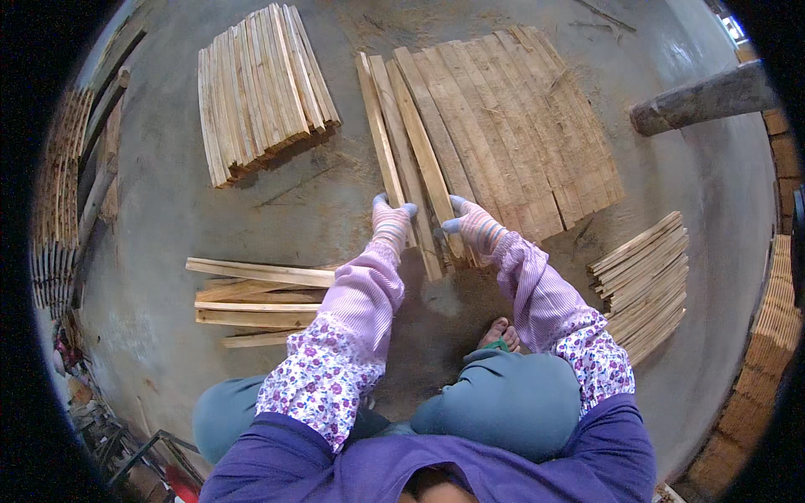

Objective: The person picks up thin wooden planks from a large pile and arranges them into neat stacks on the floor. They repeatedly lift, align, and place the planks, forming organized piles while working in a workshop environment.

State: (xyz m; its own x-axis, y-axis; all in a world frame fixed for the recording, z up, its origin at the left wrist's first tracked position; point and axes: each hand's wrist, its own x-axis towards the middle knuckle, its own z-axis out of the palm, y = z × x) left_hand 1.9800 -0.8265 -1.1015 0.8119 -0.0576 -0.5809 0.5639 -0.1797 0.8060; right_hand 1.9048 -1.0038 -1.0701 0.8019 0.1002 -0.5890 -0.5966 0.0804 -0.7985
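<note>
Both my hands wear striped gloves with grey-blue fingertips. My left hand [392, 221] is closed round the near end of a long wooden strip [379, 126], the leftmost one by the large row. My right hand [478, 228] grips the near end of another strip [422, 130], thumb on its left side. Between these two lies a third strip [411, 159], its near end poking out towards me. To the right, a broad row of wooden strips [511, 126] lies side by side on the floor, with sawdust on top.
A stack of strips [256, 92] sits far left. Loose strips [260, 317] lie crossed by my left forearm, and a smaller pile [644, 281] is at the right. A round post [700, 99] stands far right. More wood lines the left wall [60, 201] and right edge [759, 352].
</note>
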